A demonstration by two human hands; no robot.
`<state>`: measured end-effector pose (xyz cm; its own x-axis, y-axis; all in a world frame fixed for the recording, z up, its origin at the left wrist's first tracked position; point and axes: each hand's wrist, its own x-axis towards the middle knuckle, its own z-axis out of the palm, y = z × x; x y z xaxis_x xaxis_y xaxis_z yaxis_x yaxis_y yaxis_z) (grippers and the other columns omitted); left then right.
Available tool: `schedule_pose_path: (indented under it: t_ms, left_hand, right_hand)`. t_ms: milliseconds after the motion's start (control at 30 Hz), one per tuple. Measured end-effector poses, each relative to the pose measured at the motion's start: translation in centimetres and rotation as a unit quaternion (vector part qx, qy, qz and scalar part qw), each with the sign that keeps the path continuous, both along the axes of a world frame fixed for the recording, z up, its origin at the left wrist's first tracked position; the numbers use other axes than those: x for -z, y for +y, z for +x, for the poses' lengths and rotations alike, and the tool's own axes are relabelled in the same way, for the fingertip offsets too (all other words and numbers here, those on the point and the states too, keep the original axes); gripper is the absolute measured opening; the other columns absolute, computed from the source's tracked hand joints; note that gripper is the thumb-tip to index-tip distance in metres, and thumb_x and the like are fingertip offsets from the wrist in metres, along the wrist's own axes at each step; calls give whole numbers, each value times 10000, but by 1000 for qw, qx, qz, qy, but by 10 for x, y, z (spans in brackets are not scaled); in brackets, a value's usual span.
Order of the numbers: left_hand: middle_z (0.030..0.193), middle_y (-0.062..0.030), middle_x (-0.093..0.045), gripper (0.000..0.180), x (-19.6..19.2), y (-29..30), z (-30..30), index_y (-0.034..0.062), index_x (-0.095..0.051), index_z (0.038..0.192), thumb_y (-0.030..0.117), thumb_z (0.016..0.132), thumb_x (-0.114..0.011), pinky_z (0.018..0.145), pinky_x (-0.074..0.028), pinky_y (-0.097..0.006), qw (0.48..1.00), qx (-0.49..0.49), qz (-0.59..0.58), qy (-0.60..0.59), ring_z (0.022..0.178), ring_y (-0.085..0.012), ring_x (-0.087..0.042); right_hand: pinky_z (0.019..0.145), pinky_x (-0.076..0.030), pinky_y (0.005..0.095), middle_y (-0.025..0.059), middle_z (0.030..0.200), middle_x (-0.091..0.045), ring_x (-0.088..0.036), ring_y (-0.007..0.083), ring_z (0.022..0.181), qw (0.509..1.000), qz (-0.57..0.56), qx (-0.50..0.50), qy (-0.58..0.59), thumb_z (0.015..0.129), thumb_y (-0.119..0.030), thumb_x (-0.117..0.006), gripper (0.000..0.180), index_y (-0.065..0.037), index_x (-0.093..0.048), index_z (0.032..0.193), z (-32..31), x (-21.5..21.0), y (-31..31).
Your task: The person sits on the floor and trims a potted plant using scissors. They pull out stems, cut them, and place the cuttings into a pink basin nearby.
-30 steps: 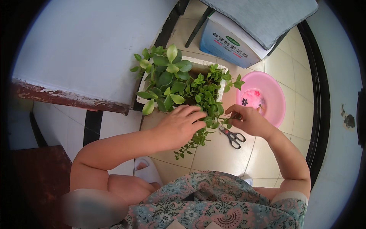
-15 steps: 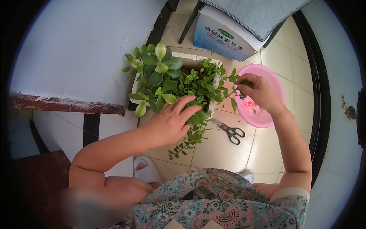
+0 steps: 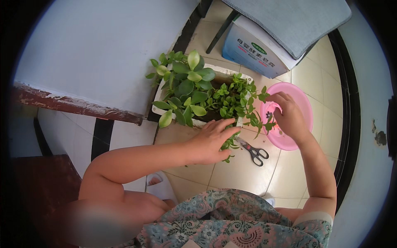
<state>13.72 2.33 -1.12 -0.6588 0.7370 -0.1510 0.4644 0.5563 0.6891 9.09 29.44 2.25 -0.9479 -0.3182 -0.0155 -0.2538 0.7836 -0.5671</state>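
A white rectangular planter (image 3: 155, 108) holds leafy plants. Broad-leaved green growth (image 3: 186, 87) fills its left side, and finer trailing stems (image 3: 233, 93) spill over its right and near edges. My left hand (image 3: 213, 142) lies over the stems hanging at the near right corner, fingers stretched out and apart, partly hiding them. Over the pink basin (image 3: 306, 111), my right hand (image 3: 291, 118) has curved fingers with a gap to the thumb, beside the stem tips. Nothing shows held in it. Black-handled scissors (image 3: 254, 153) lie on the floor below the planter, blades toward it.
Small red and pink bits lie in the basin. A blue and white carton (image 3: 256, 47) stands beyond the planter, under a stool with a grey cover (image 3: 297, 20). At left is a white panel (image 3: 99, 58) with a worn reddish edge; a wall runs along the right.
My left hand has shifted right along the planter's near edge. My right hand's pinch has loosened, and the green piece between its fingers no longer shows. The whole view has shifted slightly.
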Motion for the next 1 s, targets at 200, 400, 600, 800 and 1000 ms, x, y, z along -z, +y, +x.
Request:
schedule_pose_path:
  t_ms: [200, 400, 600, 800, 1000]
  left_hand:
    - [1418, -165, -351, 610, 2, -5, 2, 91, -420, 1367, 195, 807, -639, 1079, -302, -493, 997, 19, -12, 68, 1274, -381, -369]
    - [1396, -160, -381, 551, -4, -18, 3, 75, -454, 1332, 177, 819, -627, 1078, -305, -479, 996, 37, -49, 67, 1272, -359, -378]
    - [1390, -159, -387, 533, 2, -16, 5, 75, -475, 1310, 178, 812, -634, 1078, -309, -471, 992, 43, -51, 103, 1268, -360, -382]
    - [1386, -166, -393, 528, 7, -20, 9, 71, -485, 1300, 152, 798, -626, 1090, -290, -467, 994, 27, -27, 105, 1282, -361, -374]
    - [1401, -177, -376, 525, 10, -19, 11, 76, -476, 1317, 131, 804, -573, 1112, -240, -487, 995, 27, -25, 95, 1299, -379, -352]
  right_hand:
    - [843, -481, 370, 102, 1019, -639, -579, 293, 1003, 967, -18, -194, 163, 753, 29, -629, 285, -65, -658, 1020, 5, 11, -59]
    - [805, -464, 382, 88, 886, -634, -581, 295, 908, 988, -110, 9, 105, 791, -38, -629, 115, -61, -664, 898, -13, 30, -62]
    - [906, -422, 392, 58, 998, -608, -529, 273, 1005, 972, 83, 16, 219, 757, -113, -654, 69, -73, -705, 780, -42, 43, -86]
    - [1039, -314, 455, 58, 1056, -569, -458, 283, 1115, 960, 212, -5, 183, 714, -140, -680, 110, -81, -732, 791, -59, 53, -91]
    - [1088, -258, 503, 65, 1088, -540, -439, 300, 1139, 958, 215, -10, 189, 694, -139, -701, 142, -91, -741, 821, -56, 54, -95]
